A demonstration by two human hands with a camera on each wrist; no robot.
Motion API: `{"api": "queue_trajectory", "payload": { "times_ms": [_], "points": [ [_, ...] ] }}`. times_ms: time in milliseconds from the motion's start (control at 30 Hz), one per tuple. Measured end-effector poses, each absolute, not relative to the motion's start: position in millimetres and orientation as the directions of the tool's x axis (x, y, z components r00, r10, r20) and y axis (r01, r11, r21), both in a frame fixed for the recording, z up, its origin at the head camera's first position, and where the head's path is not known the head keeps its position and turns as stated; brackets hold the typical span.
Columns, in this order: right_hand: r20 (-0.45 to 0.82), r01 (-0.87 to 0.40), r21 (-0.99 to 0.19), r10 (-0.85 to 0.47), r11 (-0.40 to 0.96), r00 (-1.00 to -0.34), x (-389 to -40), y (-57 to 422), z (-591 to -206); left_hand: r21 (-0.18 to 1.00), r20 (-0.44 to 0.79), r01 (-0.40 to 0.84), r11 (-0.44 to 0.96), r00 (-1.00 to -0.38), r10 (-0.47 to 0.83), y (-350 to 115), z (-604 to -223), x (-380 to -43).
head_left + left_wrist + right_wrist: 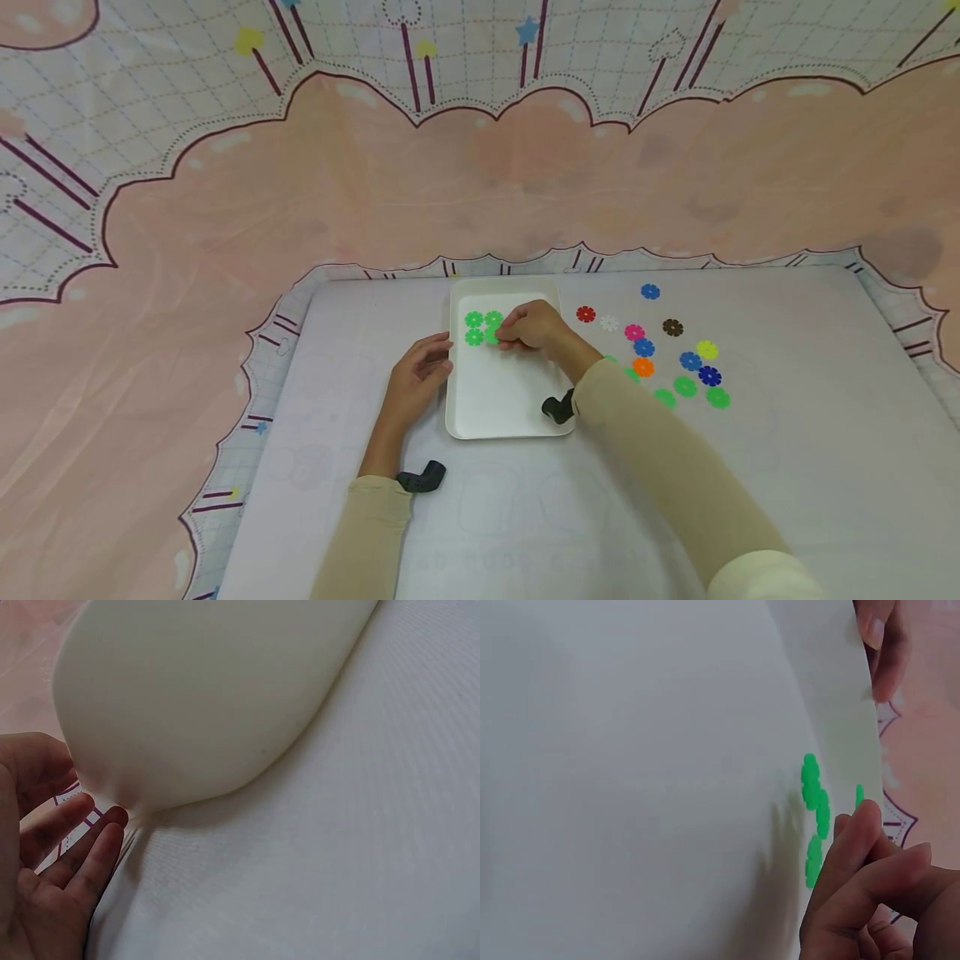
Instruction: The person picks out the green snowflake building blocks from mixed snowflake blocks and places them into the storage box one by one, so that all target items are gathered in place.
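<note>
A white rectangular tray point(510, 392) lies on the table with several green flower-shaped discs point(474, 320) grouped in its upper left part. Over that group, my right hand point(531, 325) pinches one green disc point(859, 796) between thumb and fingertips; only a sliver of it shows above the fingers in the right wrist view. My left hand point(417, 377) is at the tray's left side, its relaxed fingers point(94, 855) touching the rim. The left wrist view shows the tray's corner beside those fingers.
Right of the tray, loose discs lie scattered: red point(586, 314), white point(609, 323), brown point(672, 327), orange point(642, 367), yellow point(707, 350), several blue point(650, 292) and several green point(717, 397). The right forearm partly covers some green ones. A patterned pink cloth point(480, 192) hangs behind the table.
</note>
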State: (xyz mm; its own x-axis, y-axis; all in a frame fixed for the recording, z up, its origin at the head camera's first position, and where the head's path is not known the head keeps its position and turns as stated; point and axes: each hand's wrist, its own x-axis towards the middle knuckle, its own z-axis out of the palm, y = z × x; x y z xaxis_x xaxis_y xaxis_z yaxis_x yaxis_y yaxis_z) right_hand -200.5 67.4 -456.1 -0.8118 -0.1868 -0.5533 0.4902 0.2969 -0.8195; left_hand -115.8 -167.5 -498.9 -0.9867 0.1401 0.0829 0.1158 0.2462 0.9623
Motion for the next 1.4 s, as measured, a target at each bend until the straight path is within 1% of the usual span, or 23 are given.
{"api": "queue_trajectory", "payload": {
  "times_ms": [133, 433, 767, 1033, 1233, 1400],
  "points": [
    [-0.567, 0.510, -0.809, -0.156, 0.293, -0.809, -199.7, 62.7, -458.1, 0.963, 0.096, 0.129, 0.236, -0.985, 0.147, -164.9, -482.5, -109.3],
    [-0.585, 0.524, -0.753, -0.042, 0.397, -0.810, -202.0, 59.7, -467.4, 0.964, 0.087, 0.121, 0.236, -0.985, 0.149, -164.9, -482.0, -109.5],
    [-0.601, 0.553, -0.692, 0.054, 0.464, -0.797, -209.7, 56.3, -479.7, 0.963, 0.103, 0.136, 0.232, -0.983, 0.150, -164.5, -483.1, -110.3],
    [-0.599, 0.572, -0.714, 0.072, 0.405, -0.798, -209.8, 55.0, -483.1, 0.964, 0.089, 0.122, 0.237, -0.985, 0.146, -164.9, -481.1, -109.7],
    [-0.603, 0.582, -0.741, 0.050, 0.334, -0.796, -207.7, 56.8, -483.6, 0.964, 0.091, 0.124, 0.237, -0.985, 0.148, -164.7, -481.5, -110.2],
    [-0.606, 0.590, -0.738, 0.065, 0.328, -0.793, -208.8, 56.6, -485.4, 0.963, 0.094, 0.129, 0.238, -0.984, 0.153, -164.9, -480.9, -110.2]
  ]
}}
